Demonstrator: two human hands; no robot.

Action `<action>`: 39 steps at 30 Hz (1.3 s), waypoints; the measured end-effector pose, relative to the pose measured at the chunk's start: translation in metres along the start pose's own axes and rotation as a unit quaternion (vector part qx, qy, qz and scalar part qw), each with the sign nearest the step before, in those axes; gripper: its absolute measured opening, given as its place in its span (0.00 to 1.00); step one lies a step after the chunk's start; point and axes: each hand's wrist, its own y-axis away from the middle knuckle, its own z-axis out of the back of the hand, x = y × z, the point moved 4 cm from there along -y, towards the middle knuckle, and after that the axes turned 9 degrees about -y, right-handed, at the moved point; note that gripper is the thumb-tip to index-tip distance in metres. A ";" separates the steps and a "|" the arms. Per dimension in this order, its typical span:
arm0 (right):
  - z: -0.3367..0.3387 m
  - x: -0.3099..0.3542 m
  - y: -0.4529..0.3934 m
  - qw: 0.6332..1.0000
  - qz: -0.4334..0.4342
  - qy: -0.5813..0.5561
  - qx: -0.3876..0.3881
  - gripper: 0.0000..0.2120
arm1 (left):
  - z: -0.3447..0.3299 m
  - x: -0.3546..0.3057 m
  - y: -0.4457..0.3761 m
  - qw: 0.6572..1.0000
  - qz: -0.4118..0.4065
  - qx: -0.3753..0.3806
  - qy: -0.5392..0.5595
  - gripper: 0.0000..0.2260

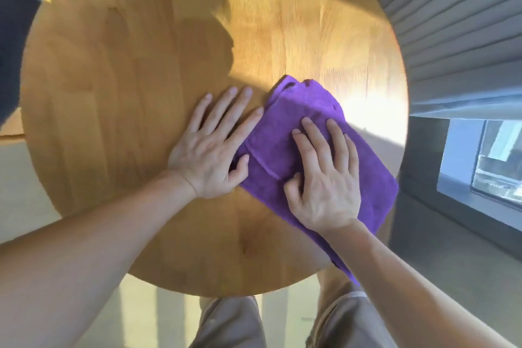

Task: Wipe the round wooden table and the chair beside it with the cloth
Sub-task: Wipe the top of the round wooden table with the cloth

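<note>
Pressing the cloth (285,150) under my flat right hand (324,178); left hand (211,155) flat beside it, unwiped table (113,93) lying left.

Grey pleated curtain (452,37) hangs right; window (485,158) below it.

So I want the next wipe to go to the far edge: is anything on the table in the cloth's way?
Nothing visible. The right hand presses the cloth; beyond it the table shows bare wood. The left hand lies beside it.
</note>
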 end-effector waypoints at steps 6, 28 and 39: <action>-0.002 0.026 -0.018 0.956 -0.236 -0.071 -0.158 0.20 | 0.003 0.001 0.000 1.000 -0.001 -0.008 0.003 0.36; -0.024 0.032 0.085 0.992 -0.069 -0.043 -0.092 0.23 | 0.002 0.005 0.003 0.999 0.013 -0.036 0.029 0.33; -0.004 0.021 -0.001 0.915 -0.338 -0.043 -0.216 0.28 | 0.001 0.004 0.001 0.998 0.016 -0.054 0.022 0.34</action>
